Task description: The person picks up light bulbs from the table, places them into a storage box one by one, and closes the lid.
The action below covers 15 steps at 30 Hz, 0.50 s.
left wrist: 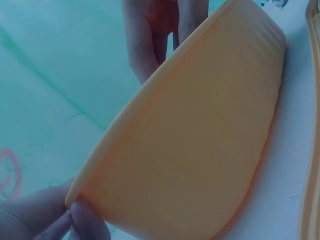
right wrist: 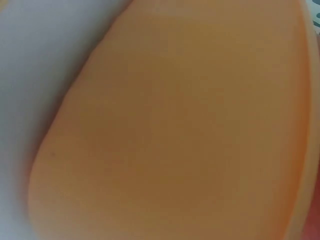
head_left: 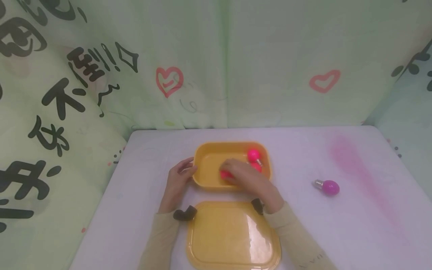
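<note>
A yellow plastic container (head_left: 207, 165) stands on the table, and my left hand (head_left: 177, 182) pinches its rim at the left end. The left wrist view shows that thumb and finger (left wrist: 90, 220) on either side of the rim. Inside the container, my right hand (head_left: 248, 176) curls its fingers over a pink light bulb (head_left: 225, 174), partly hidden beneath them. Two more pink bulbs lie at the right end: one (head_left: 253, 155) by the back corner, the other (head_left: 257, 167) partly behind the hand. In the right wrist view the container's outer wall (right wrist: 170, 125) hides the fingers.
A yellow lid (head_left: 229, 236) lies flat in front of the container, between the forearms. To the right, a purple bulb (head_left: 330, 188) with a silver screw base lies on the white table (head_left: 297, 232). A pale curtain (head_left: 263, 56) hangs behind the table.
</note>
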Tool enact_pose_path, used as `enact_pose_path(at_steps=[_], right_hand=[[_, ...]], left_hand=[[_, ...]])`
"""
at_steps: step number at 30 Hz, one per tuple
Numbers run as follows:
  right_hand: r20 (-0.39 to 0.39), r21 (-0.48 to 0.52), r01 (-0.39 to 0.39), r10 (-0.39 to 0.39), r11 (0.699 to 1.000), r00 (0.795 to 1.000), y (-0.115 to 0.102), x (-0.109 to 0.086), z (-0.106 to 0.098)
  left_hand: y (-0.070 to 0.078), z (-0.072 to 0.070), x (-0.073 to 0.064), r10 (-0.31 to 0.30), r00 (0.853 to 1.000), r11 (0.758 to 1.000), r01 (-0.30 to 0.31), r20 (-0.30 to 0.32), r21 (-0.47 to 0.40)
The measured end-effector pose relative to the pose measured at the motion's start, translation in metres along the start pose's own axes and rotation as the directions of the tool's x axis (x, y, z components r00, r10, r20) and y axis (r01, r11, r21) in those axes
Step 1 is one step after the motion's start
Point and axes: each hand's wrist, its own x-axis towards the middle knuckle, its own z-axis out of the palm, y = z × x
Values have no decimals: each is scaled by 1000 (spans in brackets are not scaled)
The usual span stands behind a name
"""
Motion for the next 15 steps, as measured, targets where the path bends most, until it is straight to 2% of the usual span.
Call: enact_pose_path(at_steps=[7, 15], right_hand=[[10, -8, -10, 10, 1000, 1000, 1, -1, 3], [26, -3, -32, 33, 999, 999, 3, -2, 3]], left_hand=[[-2, 1, -1, 22, 1000, 1000, -22, -3, -3], [-1, 1, -1, 17, 1000, 1000, -17, -1, -21]])
